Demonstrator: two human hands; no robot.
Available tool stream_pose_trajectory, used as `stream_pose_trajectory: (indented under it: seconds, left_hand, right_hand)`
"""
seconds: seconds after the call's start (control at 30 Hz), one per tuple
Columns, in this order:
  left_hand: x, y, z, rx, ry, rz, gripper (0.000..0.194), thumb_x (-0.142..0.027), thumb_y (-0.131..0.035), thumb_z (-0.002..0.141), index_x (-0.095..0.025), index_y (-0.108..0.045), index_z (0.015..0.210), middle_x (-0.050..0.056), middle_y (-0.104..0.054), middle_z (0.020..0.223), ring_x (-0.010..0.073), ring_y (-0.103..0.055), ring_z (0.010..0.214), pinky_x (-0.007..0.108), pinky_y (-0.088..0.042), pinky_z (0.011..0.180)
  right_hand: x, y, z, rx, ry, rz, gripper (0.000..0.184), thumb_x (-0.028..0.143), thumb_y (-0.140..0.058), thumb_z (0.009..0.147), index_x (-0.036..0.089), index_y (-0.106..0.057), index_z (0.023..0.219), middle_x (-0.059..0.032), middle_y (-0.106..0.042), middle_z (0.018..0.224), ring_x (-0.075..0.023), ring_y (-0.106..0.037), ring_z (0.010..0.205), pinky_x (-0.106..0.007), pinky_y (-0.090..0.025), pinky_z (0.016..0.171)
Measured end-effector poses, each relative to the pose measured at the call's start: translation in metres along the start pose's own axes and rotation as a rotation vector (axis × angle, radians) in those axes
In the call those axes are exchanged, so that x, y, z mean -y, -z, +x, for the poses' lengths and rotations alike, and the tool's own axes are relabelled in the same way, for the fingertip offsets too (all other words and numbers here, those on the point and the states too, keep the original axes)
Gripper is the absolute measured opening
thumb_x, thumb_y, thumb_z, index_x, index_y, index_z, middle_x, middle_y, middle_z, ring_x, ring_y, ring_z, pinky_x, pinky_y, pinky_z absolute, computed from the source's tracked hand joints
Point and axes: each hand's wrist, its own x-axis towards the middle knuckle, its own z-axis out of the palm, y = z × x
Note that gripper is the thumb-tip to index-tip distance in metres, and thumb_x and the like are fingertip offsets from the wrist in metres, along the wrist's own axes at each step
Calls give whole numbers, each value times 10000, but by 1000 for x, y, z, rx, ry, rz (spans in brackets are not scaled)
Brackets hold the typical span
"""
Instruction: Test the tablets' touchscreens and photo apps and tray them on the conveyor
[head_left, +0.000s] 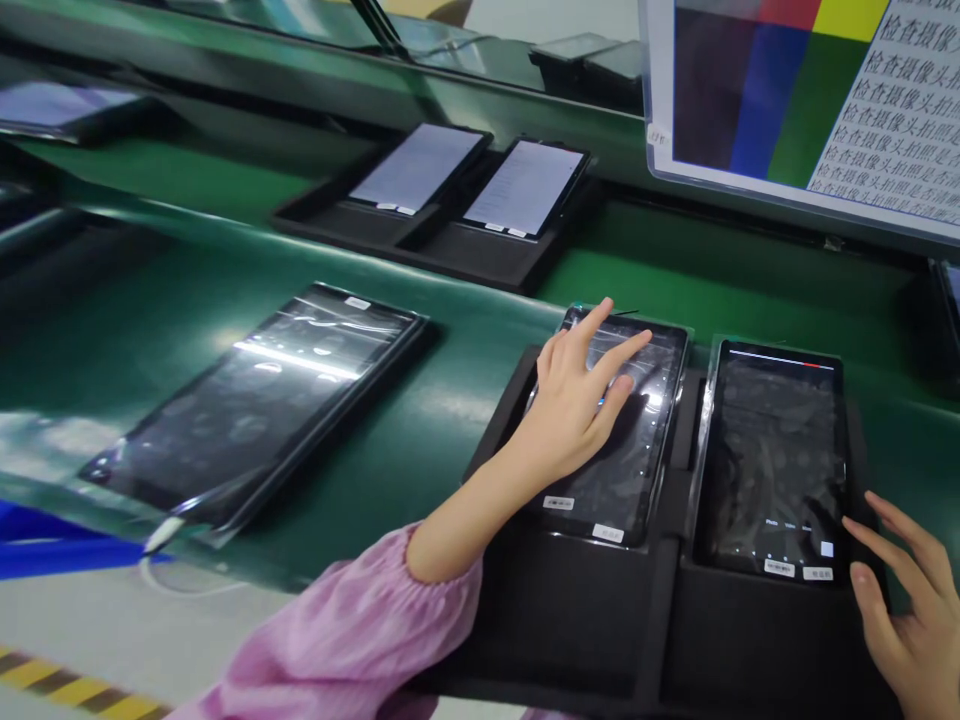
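Note:
My left hand (581,385), in a pink sleeve (360,625), is over the upper part of a tablet (600,470) with its fingers spread. Whether a fingertip touches the glass I cannot tell. To its right lies a second tablet (776,450), its dark screen showing small white text and a white square near the bottom. My right hand (904,590) is at that tablet's lower right edge, fingers apart and holding nothing. Both tablets rest in a black foam tray (585,620) and have white labels along their lower edges.
Left of the tray, a larger tablet (262,400) with a white cable (161,540) lies on the green mat (442,430). Behind, another black tray (442,245) bears two lit tablets. A colour chart board (780,100) hangs upper right. One more device (64,105) is far left.

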Motion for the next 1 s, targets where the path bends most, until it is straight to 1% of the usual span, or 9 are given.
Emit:
stream_pose_trajectory:
  seconds: [0.13, 0.23, 0.43, 0.63, 0.73, 0.8, 0.87, 0.93, 1.0]
  left_hand:
    - [-2, 1, 0, 3, -1, -10, 447, -271, -367, 1112, -302, -482, 1543, 181, -294, 1705, 357, -371, 1550, 628, -317, 1221]
    - [-1, 2, -1, 9, 20, -34, 458, -274, -382, 1105, -329, -470, 1551, 157, -278, 1718, 368, -376, 1543, 644, -314, 1218]
    - [2, -1, 0, -4, 39, -59, 476, -275, -412, 1085, -360, -476, 1549, 135, -294, 1721, 389, -389, 1532, 675, -302, 1216]
    - [3, -2, -1, -15, 58, -88, 467, -296, -396, 1091, -340, -483, 1547, 144, -276, 1729, 387, -382, 1542, 664, -270, 1236]
    - [7, -2, 1, -19, 85, -123, 461, -336, -386, 1094, -323, -479, 1545, 150, -284, 1725, 386, -378, 1545, 657, -262, 1243]
    - [14, -4, 5, -30, 113, -145, 462, -388, -382, 1094, -295, -479, 1536, 167, -307, 1712, 376, -389, 1541, 651, -262, 1247]
    - [26, -6, 8, -52, 170, -171, 485, -449, -392, 1083, -262, -482, 1521, 183, -331, 1698, 371, -395, 1539, 655, -257, 1251]
    - [43, -8, 11, -80, 276, -209, 526, -495, -407, 1063, -229, -481, 1511, 201, -339, 1693, 378, -358, 1561, 669, -260, 1250]
    - [60, -10, 11, -95, 399, -249, 566, -511, -421, 1042, -192, -473, 1506, 226, -341, 1688, 385, -307, 1589, 678, -270, 1247]
  right_hand:
    - [0, 0, 0, 6, -9, -23, 200, 304, -598, 1042, 237, -731, 1176, -81, -660, 1369, -282, -641, 1173, -427, -489, 963]
    - [0, 0, 0, 3, -2, -35, 187, 308, -598, 1040, 257, -744, 1145, -69, -663, 1368, -284, -646, 1159, -432, -492, 940]
    - [-1, 2, 2, 24, 31, -28, 174, 229, -606, 1025, 254, -756, 1108, -80, -664, 1363, -302, -646, 1154, -457, -491, 918]
    - [-2, 2, 2, 28, 42, -35, 180, 221, -595, 1029, 254, -757, 1098, -82, -663, 1358, -309, -647, 1155, -474, -497, 923]
    - [-1, 3, 3, 31, 55, -47, 175, 196, -600, 1026, 252, -749, 1100, -81, -660, 1351, -305, -643, 1155, -467, -491, 926]
    - [4, 6, 6, 39, 87, -55, 176, 178, -605, 1018, 253, -741, 1102, -78, -654, 1351, -298, -638, 1155, -456, -489, 926]
    - [12, 9, 13, 72, 138, -44, 200, 160, -592, 1014, 258, -731, 1120, -74, -636, 1371, -291, -624, 1184, -445, -488, 938]
    - [24, 11, 23, 140, 214, -38, 239, 162, -580, 1013, 274, -722, 1169, -70, -606, 1423, -299, -587, 1264, -447, -478, 974]
    - [38, 7, 36, 226, 291, -60, 269, 193, -573, 1017, 299, -716, 1220, -63, -577, 1481, -317, -533, 1353, -478, -447, 1041]
